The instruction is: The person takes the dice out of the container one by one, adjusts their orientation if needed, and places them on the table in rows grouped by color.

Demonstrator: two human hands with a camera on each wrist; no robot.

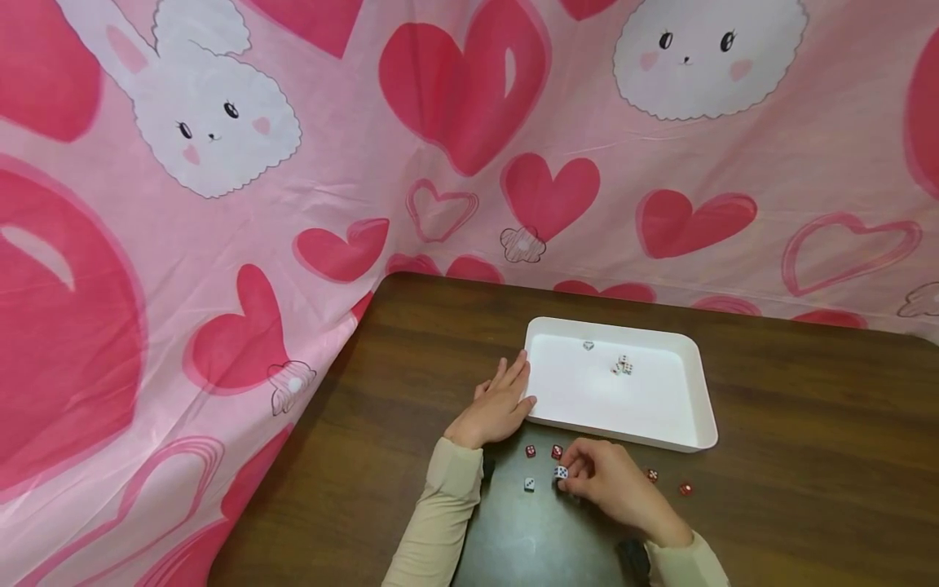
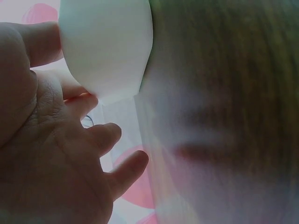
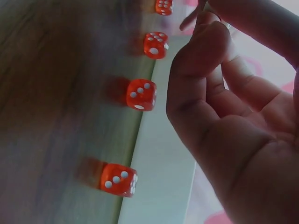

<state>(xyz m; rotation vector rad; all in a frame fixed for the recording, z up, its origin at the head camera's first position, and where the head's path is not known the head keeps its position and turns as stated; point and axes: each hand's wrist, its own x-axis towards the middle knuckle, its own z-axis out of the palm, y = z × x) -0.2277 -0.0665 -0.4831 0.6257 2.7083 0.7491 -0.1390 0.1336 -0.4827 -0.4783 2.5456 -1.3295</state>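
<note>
My right hand (image 1: 614, 483) pinches a white die (image 1: 561, 472) with dark blue pips between thumb and fingertips, just in front of the white tray (image 1: 697, 391). In the right wrist view, the curled fingers (image 3: 198, 65) mostly hide that die. With fairly straight fingers, my left hand (image 1: 499, 403) touches the outside of the tray's left wall. From the left wrist, the tray's pale wall (image 2: 110, 46) appears against the thumb and fingers. Beside the held die lies another white die (image 1: 529, 484) on the table.
Red dice (image 1: 531, 451) lie along the tray's near side, with another red die (image 1: 685, 488) farther right. Inside the tray are a small white die cluster (image 1: 622, 367) and a lone die (image 1: 588, 346). A pink heart-patterned cloth (image 1: 455, 155) hangs behind the wooden table (image 1: 807, 456).
</note>
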